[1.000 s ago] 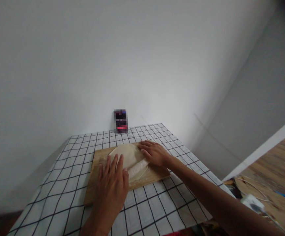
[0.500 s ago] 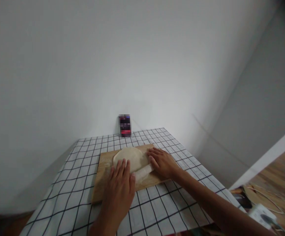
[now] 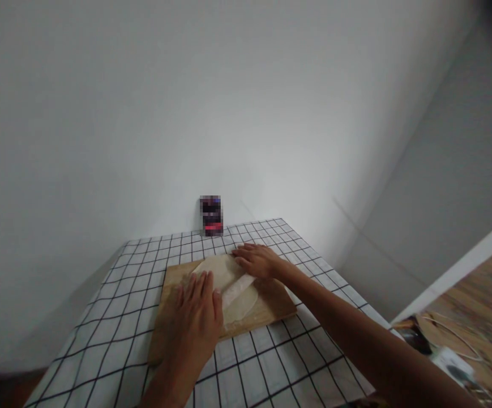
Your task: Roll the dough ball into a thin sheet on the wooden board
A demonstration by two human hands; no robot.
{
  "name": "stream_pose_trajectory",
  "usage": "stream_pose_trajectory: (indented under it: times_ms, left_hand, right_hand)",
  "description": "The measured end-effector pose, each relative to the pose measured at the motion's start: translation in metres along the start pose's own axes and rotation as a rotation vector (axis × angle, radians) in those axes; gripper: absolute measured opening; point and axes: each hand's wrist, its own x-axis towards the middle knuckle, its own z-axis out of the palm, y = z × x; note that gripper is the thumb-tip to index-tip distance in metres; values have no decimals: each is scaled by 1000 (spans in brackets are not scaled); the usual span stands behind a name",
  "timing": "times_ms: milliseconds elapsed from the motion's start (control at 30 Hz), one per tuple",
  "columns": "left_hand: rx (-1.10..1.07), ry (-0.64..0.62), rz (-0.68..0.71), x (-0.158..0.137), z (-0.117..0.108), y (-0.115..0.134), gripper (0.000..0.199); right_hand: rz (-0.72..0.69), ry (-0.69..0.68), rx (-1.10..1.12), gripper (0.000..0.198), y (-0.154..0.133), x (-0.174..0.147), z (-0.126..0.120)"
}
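A pale rolling pin (image 3: 238, 290) lies slantwise across a thin, flattened sheet of dough (image 3: 217, 267), with dough showing on both sides of it. Beneath them is a floured wooden board (image 3: 282, 309). My left hand (image 3: 199, 306) rests palm down over the pin's near left end, fingers stretched out and open. Over the far right end lies my right hand (image 3: 256, 260), also open, its fingers extended flat past the pin. Both hands cover the pin's ends, so only its middle shows.
The table wears a white cloth with a black grid (image 3: 246, 362). Against the wall at the back stands a small dark, blurred-out box-like object (image 3: 212, 216). At lower right, a white device (image 3: 453, 362) and cables are near the wooden floor (image 3: 487, 283).
The rolling pin's right end and my right hand have moved away from me and leftward, so the pin slants more. Dough now shows on its near side. My left hand has shifted slightly left.
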Motion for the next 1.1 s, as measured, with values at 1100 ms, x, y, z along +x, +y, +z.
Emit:
stream_pose_trajectory:
  times_ms: [1100]
  left_hand:
    - [-3, -57, 115, -7, -16, 17, 53]
  right_hand:
    - [118, 115, 2, 53, -26, -94, 3]
